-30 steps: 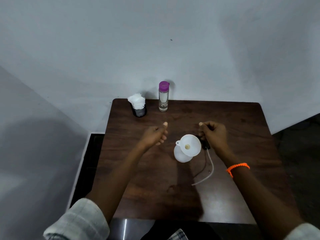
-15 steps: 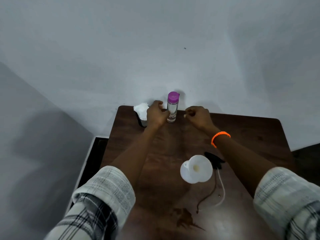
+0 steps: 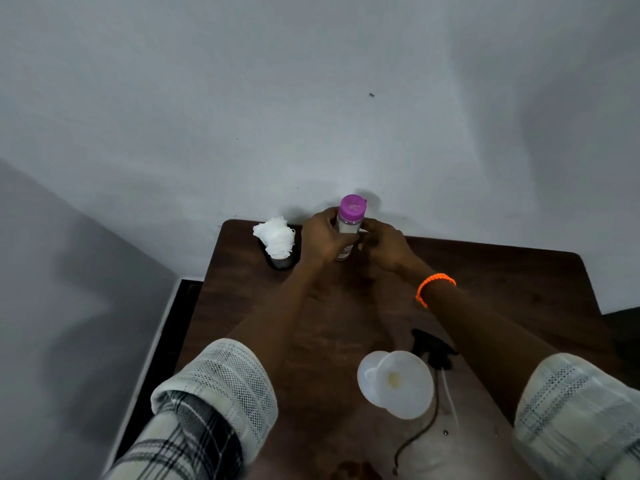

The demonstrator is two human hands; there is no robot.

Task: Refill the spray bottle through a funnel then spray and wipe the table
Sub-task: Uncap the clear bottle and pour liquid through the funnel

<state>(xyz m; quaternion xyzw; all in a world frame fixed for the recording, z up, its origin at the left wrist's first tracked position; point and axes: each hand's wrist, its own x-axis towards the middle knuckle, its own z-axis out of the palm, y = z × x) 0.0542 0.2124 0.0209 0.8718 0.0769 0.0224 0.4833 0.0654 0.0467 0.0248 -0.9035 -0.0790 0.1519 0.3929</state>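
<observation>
Head view: water bottle (image 3: 349,230) stands upright at the far edge of the worktop (image 3: 502,282), its long axis vertical, caught between both hands. Left hand (image 3: 323,239) wraps its fingers (image 3: 341,241) round the clear body; right hand (image 3: 384,245) curls in against the other side, though whether it truly grips or only touches I cannot tell. Purple cap (image 3: 352,208), closed, sits just above both sets of fingers, and the right hand looks likelier to twist it off. Funnel (image 3: 403,382), white, sits in the neck of the spray bottle (image 3: 367,375), well back from the fingers, towards the body. Spray head (image 3: 433,351), black with its tube, lies just beside it. Tissues (image 3: 275,237) in a dark holder stand left of the left fingers
</observation>
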